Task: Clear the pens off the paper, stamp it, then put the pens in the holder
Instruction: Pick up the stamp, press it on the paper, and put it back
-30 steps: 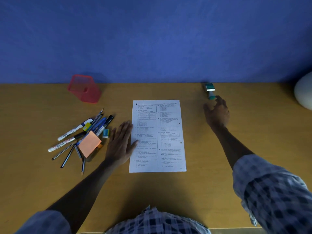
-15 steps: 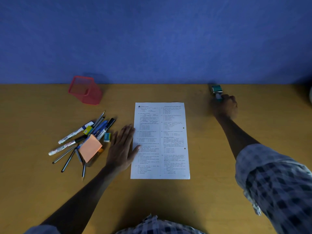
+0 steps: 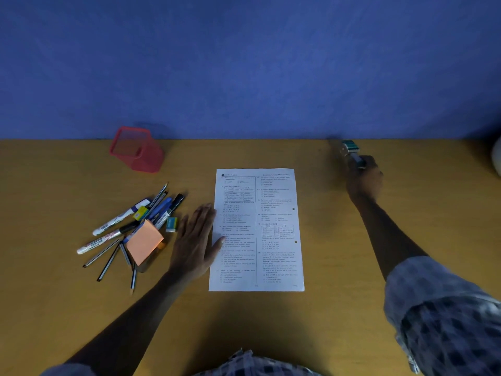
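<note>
Right hand [image 3: 364, 180] now closed round stamp [image 3: 352, 153], which a second ago stood untouched at worktop's back edge. Paper [image 3: 256, 229] lies forward-left of stamp, pens [image 3: 130, 226] already off. Left hand [image 3: 196, 240] flat, fingers straight, pinning paper's left edge.

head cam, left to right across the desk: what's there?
pens → orange sticky pad → left hand, flat at the paper's edge → paper → right hand gripping the stamp
</note>
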Available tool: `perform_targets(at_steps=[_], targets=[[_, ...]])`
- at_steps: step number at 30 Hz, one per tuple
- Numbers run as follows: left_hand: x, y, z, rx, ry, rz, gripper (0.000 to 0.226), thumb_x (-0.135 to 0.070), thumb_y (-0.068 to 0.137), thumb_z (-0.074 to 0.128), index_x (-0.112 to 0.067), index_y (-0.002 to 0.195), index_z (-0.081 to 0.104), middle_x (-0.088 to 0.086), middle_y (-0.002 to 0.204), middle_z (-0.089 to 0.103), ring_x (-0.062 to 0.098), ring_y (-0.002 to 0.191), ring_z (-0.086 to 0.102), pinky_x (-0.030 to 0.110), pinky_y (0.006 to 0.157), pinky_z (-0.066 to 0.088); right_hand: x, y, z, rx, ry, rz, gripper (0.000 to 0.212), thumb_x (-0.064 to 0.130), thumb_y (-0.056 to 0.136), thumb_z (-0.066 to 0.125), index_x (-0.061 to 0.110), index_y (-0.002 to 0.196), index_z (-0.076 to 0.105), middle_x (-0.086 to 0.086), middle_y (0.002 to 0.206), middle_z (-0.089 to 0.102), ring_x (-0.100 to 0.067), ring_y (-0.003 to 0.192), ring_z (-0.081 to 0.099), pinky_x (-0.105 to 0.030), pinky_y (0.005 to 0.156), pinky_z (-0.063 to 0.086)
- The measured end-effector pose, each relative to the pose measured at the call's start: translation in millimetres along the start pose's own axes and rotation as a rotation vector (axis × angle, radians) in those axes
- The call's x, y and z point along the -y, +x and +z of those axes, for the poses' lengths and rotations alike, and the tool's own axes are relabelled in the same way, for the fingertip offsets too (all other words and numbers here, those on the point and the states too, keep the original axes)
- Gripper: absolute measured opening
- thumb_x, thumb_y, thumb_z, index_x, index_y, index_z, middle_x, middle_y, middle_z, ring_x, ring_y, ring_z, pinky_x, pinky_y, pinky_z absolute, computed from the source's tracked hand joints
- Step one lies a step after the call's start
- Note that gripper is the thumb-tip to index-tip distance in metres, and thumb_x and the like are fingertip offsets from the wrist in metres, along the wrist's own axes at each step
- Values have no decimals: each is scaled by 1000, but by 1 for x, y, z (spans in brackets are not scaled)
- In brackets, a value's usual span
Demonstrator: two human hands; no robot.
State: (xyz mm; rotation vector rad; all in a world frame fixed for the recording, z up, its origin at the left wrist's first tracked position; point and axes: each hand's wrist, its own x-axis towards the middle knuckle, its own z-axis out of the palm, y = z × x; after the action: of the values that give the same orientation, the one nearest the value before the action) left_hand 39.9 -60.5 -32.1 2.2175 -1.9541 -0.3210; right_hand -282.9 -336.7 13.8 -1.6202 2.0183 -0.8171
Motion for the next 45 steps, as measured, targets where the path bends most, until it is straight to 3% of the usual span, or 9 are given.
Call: perform_targets(at_steps=[5, 10, 15, 19, 22, 28, 35, 40, 45], targets=[[0, 0, -1, 4, -14, 27, 72, -63, 96, 23, -22, 156, 17, 1, 165, 12, 23, 152, 11, 51, 122, 6, 1, -24, -22, 6, 243, -115, 31, 31, 99, 48, 6, 113, 61, -13, 98, 68, -25, 84, 61, -30, 67, 42], [2, -2, 1, 15, 5, 81, 75, -66, 94, 24, -25, 156, 15, -2, 165, 8, 19, 152, 7, 50, 123, 3, 15, -58, -44, 17, 494, -103, 24, 28, 100, 43, 13, 100, 61, -3, 79, 55, -6, 68, 48, -24, 60, 38], [2, -4, 2, 13, 7, 92, 75, -65, 95, 25, -22, 155, 18, -2, 164, 11, 18, 152, 9, 48, 123, 5, 29, -91, -65, 132, 756, 100, 30, 22, 102, 37, 21, 81, 59, 4, 68, 52, -11, 63, 49, -29, 62, 39], [-1, -5, 1, 8, -1, 101, 74, -64, 95, 25, -19, 154, 22, 0, 164, 14, 18, 152, 10, 52, 122, 10, 39, -117, -77, 342, 1118, 371, 30, 28, 103, 36, 19, 89, 61, 4, 61, 51, -10, 57, 51, -29, 64, 38], [-1, -5, -1, 19, 0, 94, 74, -64, 95, 24, -19, 154, 23, 0, 164, 15, 19, 152, 11, 55, 121, 13, 46, -137, -84, 462, 1278, 432, 31, 29, 103, 35, 17, 90, 60, 4, 62, 56, -12, 62, 53, -30, 68, 39], [0, -4, 0, 32, 7, 98, 74, -64, 95, 21, -20, 154, 21, -1, 164, 14, 19, 152, 10, 54, 122, 11, 62, -175, -99, 613, 1522, 465, 28, 22, 97, 35, 16, 77, 54, 1, 62, 47, -16, 62, 50, -30, 67, 39], [0, -6, -1, 21, 34, 98, 75, -65, 95, 18, -21, 155, 18, -1, 164, 15, 18, 152, 8, 45, 123, -3, 69, -206, -116, 815, 1668, 431, 20, 18, 89, 38, 14, 79, 54, 1, 69, 50, -15, 63, 44, -28, 63, 34], [0, -4, -1, 11, 19, 114, 75, -65, 95, 22, -20, 154, 21, 0, 163, 17, 20, 152, 10, 46, 122, -2, 68, -219, -121, 819, 1658, 427, 5, 18, 84, 45, 13, 83, 48, 1, 70, 42, -14, 62, 40, -26, 61, 35], [-1, -4, -2, -4, 33, 115, 75, -65, 94, 21, -19, 154, 22, 2, 163, 20, 21, 151, 12, 43, 122, -5, 55, -224, -117, 679, 1451, 476, 34, 29, 97, 43, 21, 73, 65, 4, 63, 43, -11, 59, 41, -26, 64, 35]])
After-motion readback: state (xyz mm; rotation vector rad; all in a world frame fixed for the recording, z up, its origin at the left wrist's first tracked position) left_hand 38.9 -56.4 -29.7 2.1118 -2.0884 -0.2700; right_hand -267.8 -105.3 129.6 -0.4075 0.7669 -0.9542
